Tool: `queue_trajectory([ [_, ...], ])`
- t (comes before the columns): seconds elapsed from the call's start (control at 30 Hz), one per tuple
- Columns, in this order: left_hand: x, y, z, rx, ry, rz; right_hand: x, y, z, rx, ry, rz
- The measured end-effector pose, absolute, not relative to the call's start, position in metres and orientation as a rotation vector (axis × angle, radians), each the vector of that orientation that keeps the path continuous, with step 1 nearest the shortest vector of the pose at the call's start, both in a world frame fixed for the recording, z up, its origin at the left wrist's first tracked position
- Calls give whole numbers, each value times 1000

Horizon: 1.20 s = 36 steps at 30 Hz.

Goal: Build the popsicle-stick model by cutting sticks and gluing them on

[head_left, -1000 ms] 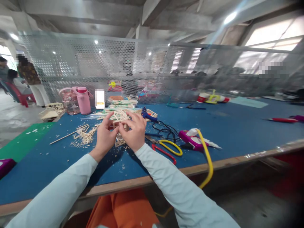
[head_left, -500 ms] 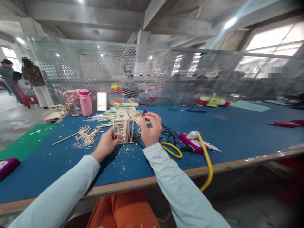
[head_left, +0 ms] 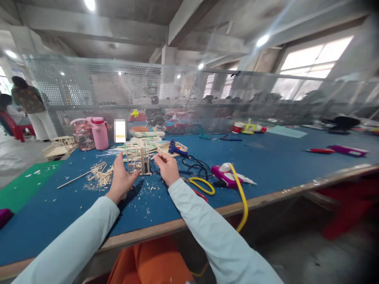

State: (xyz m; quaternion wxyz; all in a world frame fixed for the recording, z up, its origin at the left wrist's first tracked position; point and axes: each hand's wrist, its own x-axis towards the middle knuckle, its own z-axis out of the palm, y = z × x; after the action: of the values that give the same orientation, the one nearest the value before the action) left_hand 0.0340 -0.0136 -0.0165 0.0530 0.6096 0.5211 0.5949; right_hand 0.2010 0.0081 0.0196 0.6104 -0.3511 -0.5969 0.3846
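A small frame model of thin wooden sticks (head_left: pixel 143 161) stands upright on the blue table. At its left side is my left hand (head_left: pixel 121 179), fingers and thumb spread apart, the thumb close to the model's base; whether it touches is unclear. My right hand (head_left: pixel 168 169) is just right of the model, thumb and fingertips pinched together. Anything between those fingertips is too small to make out. Behind the right hand lies a blue glue gun (head_left: pixel 177 149) with a black cord. Loose stick pieces (head_left: pixel 103 176) are heaped left of my left hand.
Bundled wooden sticks (head_left: pixel 145 142) lie behind the model. A pink bottle (head_left: pixel 100 134) stands back left near another stick model (head_left: pixel 60 147). Right of my hands are a purple power strip (head_left: pixel 226 176) with a yellow cord (head_left: pixel 241 197) and a yellow loop handle (head_left: pixel 204 184). A mesh partition (head_left: pixel 136 86) borders the back.
My left hand has loosened from the stick model and spread its fingers. My right hand has come down and away from the glue gun, still pinched. The view has turned slightly right.
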Motion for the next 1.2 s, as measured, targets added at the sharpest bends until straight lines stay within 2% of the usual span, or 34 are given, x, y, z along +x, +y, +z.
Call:
queue_trajectory([
  [0.1,46,-31,-9,2107,1566,2029,194,-7,16,-756,-1090,1565],
  [0.17,53,-38,-6,2251,1385,1923,191,-19,15,-685,-917,1847],
  [0.27,59,-42,-5,2264,1189,1780,187,-31,16,-617,-789,1983],
  [0.4,59,-42,-5,2091,1128,1831,182,-40,14,-613,-792,2036],
  [0.47,59,-44,-2,1999,1129,1819,185,-43,13,-663,-965,1947],
  [0.53,59,-45,1,1882,1151,1785,198,-47,13,-785,-1302,1657],
  [0.67,60,-46,4,1771,1181,1624,259,-46,14,-1269,-1914,448],
  [0.7,60,-46,4,1781,1175,1565,276,-45,14,-1438,-1986,242],
  [0.77,62,-46,2,1787,1152,1450,306,-42,14,-1718,-2154,190],
  [0.93,67,-45,0,1739,1155,1259,331,-42,12,-1703,-2344,171],
  [1.2,68,-47,1,1503,941,1391,323,-46,12,-1763,-2207,318],
])
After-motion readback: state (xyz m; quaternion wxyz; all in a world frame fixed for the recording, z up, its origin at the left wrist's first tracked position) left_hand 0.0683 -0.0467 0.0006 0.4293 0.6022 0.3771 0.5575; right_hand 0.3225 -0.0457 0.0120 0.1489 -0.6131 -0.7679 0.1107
